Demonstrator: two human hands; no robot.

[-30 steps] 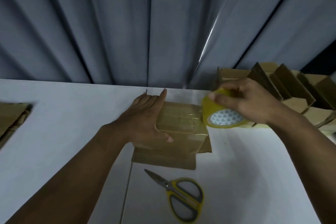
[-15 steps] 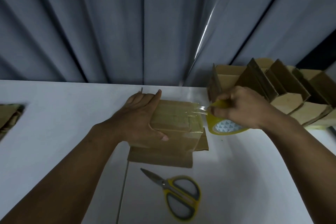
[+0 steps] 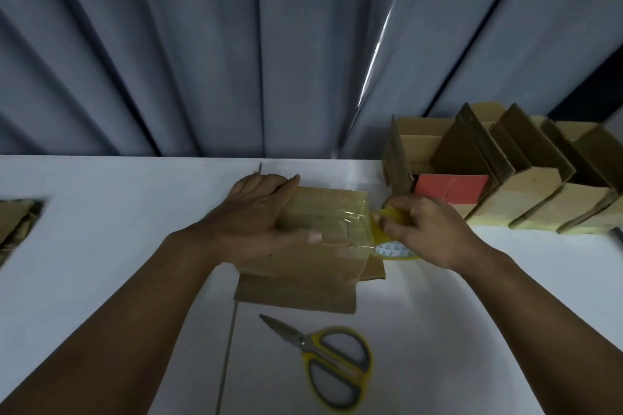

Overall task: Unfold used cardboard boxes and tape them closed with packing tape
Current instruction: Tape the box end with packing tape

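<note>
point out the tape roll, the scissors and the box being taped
tape roll (image 3: 391, 249): head view, white inner core
scissors (image 3: 337, 365): head view, yellow handle
cardboard box (image 3: 320, 266): head view, near side wall

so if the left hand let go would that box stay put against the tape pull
Probably not. The box looks small and likely light, on a smooth white table, so it would probably slide toward the tape roll. The left hand pressing its top seems to anchor it. Its splayed lower flaps would likely flex.
</note>
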